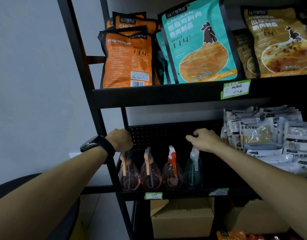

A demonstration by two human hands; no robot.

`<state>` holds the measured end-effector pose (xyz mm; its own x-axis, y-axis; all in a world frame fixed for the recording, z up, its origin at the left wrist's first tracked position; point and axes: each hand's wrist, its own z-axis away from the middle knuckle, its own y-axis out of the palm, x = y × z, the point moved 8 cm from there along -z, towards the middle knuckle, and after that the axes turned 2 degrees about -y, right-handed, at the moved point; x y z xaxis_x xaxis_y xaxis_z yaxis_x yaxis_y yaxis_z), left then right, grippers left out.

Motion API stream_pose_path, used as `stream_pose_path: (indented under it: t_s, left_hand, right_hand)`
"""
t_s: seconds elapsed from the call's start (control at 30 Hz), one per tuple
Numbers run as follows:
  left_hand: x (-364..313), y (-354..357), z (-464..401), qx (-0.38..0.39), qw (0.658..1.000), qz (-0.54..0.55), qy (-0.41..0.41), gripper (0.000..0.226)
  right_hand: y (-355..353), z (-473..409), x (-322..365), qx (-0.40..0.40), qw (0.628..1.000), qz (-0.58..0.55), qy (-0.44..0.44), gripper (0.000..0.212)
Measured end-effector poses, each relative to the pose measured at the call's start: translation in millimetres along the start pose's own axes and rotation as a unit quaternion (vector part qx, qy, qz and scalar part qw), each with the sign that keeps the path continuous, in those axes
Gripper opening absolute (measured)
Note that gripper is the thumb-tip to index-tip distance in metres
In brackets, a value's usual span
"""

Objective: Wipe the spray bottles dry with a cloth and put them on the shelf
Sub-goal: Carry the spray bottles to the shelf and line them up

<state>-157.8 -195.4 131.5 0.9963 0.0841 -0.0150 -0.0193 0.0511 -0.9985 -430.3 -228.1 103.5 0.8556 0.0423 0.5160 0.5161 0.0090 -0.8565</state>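
**Black Metal Shelving Unit: Loaded Tiers**

Upper tier (166, 94), top of frame: upright food pouches, orange (126, 61) left, teal (199, 44) centre, brown (277, 44) right.

Middle tier (177, 192), centre of frame: four spray bottles in a row, three pink (150, 174) at left, one teal-tinted (192, 172) at right. White packets (270, 137) are stacked at far right.

Cardboard boxes (182, 217) sit below the middle tier.

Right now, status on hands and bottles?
Left hand on leftmost bottle top; right hand over teal bottle, grip unclear. Four bottles upright on shelf. No cloth seen.
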Motion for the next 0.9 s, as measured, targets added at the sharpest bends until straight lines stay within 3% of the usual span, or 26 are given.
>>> stream_pose_path:
  t_s: [0.07, 0.17, 0.3, 0.47, 0.67, 0.9]
  left_hand:
    - [4, 5, 1, 0.004, 1.0, -0.006, -0.004, 0.034]
    - [4, 19, 0, 0.023, 0.999, -0.026, -0.005, 0.029]
    - [8, 32, -4, 0.029, 0.999, -0.036, -0.026, 0.018]
    - [11, 34, -5, 0.022, 0.999, -0.02, -0.033, 0.02]
    - [11, 37, -10, 0.022, 0.999, -0.026, -0.028, 0.014]
    - [12, 37, -7, 0.031, 0.999, -0.024, -0.023, 0.028]
  right_hand:
    - [0, 7, 24, -0.046, 0.997, -0.028, -0.05, 0.046]
    - [24, 16, 52, -0.002, 0.996, -0.034, -0.084, 0.039]
    - [51, 21, 62, 0.061, 0.996, 0.03, -0.065, 0.033]
    - [58, 19, 60, 0.052, 0.995, 0.07, -0.044, 0.015]
    - [61, 11, 54, 0.04, 0.997, 0.06, -0.029, 0.014]
    - [62, 11, 57, 0.063, 0.996, 0.038, -0.051, 0.017]
